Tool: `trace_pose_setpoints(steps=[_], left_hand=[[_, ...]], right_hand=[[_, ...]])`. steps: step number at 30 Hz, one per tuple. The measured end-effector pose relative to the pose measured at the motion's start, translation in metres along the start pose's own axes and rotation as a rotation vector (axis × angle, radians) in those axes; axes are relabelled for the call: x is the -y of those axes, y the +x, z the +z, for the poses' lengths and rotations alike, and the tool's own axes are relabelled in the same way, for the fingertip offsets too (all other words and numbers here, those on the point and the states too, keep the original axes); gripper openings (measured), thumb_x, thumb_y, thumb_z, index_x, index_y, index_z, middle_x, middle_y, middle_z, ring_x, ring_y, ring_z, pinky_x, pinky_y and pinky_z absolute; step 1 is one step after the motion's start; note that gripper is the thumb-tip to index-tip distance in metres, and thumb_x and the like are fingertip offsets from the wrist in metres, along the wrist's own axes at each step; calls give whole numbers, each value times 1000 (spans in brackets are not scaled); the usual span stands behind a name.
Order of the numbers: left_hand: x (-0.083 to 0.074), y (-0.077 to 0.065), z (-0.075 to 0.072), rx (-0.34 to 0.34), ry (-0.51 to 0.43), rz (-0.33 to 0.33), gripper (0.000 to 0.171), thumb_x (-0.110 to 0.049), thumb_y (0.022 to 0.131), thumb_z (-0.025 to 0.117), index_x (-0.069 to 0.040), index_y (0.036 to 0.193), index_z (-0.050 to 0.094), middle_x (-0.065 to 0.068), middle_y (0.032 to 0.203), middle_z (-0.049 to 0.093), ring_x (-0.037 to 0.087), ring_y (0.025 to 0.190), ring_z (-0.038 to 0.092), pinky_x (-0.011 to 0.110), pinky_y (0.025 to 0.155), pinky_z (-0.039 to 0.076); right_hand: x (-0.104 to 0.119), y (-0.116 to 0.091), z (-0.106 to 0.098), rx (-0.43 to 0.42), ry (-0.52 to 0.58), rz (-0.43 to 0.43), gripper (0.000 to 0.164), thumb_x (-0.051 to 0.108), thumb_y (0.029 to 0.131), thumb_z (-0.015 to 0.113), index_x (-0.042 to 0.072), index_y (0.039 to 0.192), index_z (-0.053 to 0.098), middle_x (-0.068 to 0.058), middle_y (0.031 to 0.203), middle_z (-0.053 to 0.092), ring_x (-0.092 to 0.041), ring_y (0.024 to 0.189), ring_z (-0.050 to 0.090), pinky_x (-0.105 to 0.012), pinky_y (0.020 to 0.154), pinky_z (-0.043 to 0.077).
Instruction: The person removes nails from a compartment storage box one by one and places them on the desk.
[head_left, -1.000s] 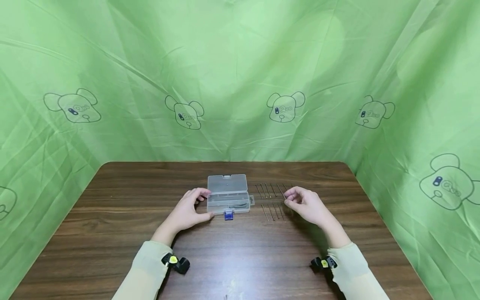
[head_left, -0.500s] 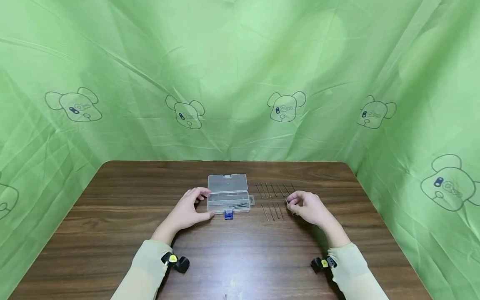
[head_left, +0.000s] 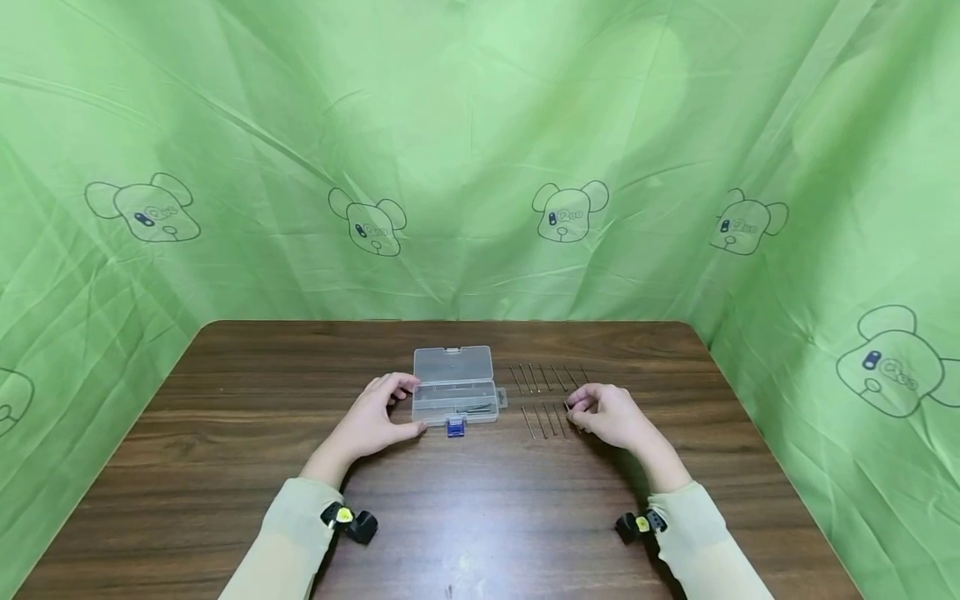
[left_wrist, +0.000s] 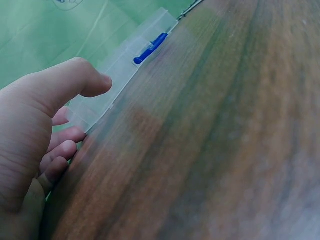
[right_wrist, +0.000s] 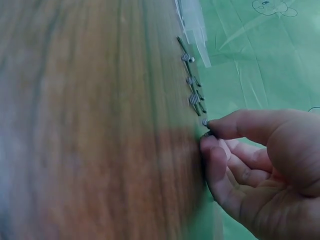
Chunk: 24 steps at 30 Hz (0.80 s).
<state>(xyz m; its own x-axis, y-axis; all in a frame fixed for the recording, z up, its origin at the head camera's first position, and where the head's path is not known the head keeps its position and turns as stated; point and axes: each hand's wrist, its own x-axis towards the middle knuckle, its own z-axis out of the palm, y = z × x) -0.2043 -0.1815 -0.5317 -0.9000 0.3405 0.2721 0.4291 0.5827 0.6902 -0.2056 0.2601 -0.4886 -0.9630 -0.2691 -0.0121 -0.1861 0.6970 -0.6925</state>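
A clear plastic box [head_left: 454, 392] stands with its lid up and several nails [head_left: 475, 408] in its front part. My left hand [head_left: 375, 422] holds the box's left end, thumb at the front corner and fingers at the back. My right hand [head_left: 609, 415] pinches a nail [right_wrist: 206, 123] by its head at the right end of the near row; the fingers hide part of it. Several nails [head_left: 544, 422] lie side by side in this near row. Behind them is a far row of nails [head_left: 548, 378].
A blue latch [head_left: 455, 427] hangs from the box's front edge, and a clear hanging tab [head_left: 502, 397] sticks out at its right. The brown wooden table [head_left: 465, 517] meets a green curtain [head_left: 465, 275] at the back and sides.
My right hand has moved from the far row towards me with a nail, then slightly left to the near row's right end. My left hand stays at the box.
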Motion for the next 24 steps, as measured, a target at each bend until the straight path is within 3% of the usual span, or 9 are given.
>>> trace_pose_setpoints(steps=[10,17,24], left_hand=[[-1,2,0,9,3,0,68,-24,79,97,-11,138,66,0,124,68,20,111,61,44,97,53],[-2,1,0,9,2,-12,68,-23,79,97,-10,138,65,0,124,68,20,111,61,44,98,53],[2,1,1,-3,7,19,67,-24,79,97,-10,137,66,0,123,69,20,110,61,43,96,53]], right_hand=[[-4,1,3,-29,-44,5,17,10,88,82,6,104,80,5,83,72,-8,66,62,-24,63,51],[0,0,3,-18,15,30,18,8,89,81,2,106,78,2,82,73,-10,62,67,-26,56,53],[3,-2,3,-13,40,39,19,7,89,82,1,106,78,-1,83,73,-11,63,68,-27,55,53]])
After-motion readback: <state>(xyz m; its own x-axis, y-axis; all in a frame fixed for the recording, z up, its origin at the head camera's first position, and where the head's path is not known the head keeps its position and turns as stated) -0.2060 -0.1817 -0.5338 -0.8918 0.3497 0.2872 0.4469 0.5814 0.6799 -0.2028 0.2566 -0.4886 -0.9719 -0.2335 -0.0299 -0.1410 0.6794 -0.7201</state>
